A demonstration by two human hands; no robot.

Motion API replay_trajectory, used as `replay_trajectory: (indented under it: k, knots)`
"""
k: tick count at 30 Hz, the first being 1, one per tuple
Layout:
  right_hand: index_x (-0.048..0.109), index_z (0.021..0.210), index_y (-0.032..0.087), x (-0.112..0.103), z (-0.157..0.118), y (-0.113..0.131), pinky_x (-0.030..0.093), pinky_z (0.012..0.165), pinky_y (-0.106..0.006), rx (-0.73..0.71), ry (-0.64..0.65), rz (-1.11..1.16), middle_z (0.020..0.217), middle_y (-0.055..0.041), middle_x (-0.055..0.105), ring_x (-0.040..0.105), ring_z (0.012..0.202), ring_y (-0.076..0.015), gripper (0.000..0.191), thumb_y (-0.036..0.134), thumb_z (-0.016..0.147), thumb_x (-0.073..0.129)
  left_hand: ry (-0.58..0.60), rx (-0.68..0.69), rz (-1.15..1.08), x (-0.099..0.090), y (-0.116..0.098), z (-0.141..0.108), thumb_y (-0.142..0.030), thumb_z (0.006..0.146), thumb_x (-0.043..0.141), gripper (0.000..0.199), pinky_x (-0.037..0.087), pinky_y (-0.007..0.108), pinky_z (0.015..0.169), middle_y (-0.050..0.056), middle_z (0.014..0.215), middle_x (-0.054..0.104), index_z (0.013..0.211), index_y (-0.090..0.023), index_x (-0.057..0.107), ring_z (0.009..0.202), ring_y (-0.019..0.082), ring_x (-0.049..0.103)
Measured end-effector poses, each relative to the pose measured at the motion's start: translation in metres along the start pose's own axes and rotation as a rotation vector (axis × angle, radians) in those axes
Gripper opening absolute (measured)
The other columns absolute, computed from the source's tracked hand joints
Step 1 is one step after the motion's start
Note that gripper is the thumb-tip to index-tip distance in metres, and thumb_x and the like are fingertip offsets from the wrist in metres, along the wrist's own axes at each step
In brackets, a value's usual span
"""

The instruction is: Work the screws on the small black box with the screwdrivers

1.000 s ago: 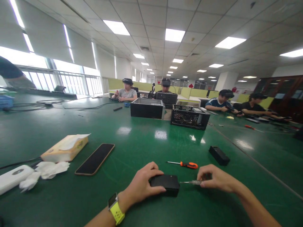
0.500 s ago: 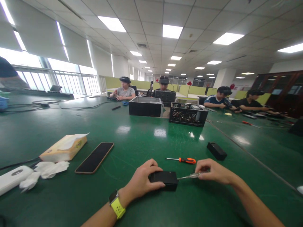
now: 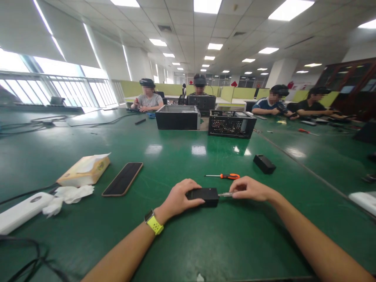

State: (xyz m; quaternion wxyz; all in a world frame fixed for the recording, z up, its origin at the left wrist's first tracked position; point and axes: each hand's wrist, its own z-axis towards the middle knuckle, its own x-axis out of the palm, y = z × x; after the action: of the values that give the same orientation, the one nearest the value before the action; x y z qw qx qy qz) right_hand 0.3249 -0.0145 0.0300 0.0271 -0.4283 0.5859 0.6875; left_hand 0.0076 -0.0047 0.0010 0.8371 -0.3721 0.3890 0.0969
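A small black rectangular box (image 3: 209, 196) rests on the green table, and my left hand (image 3: 181, 199) grips it from the left with thumb and fingers. At its right end, a slim screwdriver (image 3: 225, 194) meets the box's side. My right hand (image 3: 248, 189) pinches the handle of that tool, which is mostly hidden by the fingers. Just beyond the hands lies another screwdriver with an orange and black handle (image 3: 230, 176). A second black box (image 3: 264, 163) sits farther off to the right.
To the left are a phone (image 3: 123, 179), a tissue pack (image 3: 84, 171), crumpled tissue (image 3: 74, 194) and a white power strip (image 3: 28, 211). Two open computer cases (image 3: 178, 118) (image 3: 232, 126) stand farther back. Several people sit around the table.
The view has tilted down, so things appear higher. My right hand has come closer to the box, and less of the screwdriver shows between them. My left hand keeps its hold.
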Motion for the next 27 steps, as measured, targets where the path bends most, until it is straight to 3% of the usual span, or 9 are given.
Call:
replay_trajectory:
  k: [17,27]
  knots:
    - [0.074,0.083,0.014,0.043,0.000,-0.014,0.041,0.062,-0.027,0.020,-0.362,0.044,0.074,-0.0031,0.067,0.055,0.067,-0.0156,0.032,0.043,0.084,0.061,-0.007,-0.005,-0.018,0.001,0.001,0.000,-0.039,0.079,0.077,0.036,0.049,0.032,0.083,0.007,0.100,0.070,0.105,-0.016,0.069,0.090,0.022,0.065]
    - [0.073,0.087,0.015,0.063,0.011,-0.012,0.042,0.061,-0.026,-0.013,-0.438,0.046,0.075,-0.0029,0.069,0.057,0.066,-0.0154,0.028,0.041,0.081,0.067,0.018,-0.014,-0.027,-0.001,0.002,0.000,-0.039,0.078,0.078,0.034,0.049,0.032,0.081,0.007,0.099,0.070,0.104,-0.019,0.070,0.089,0.023,0.064]
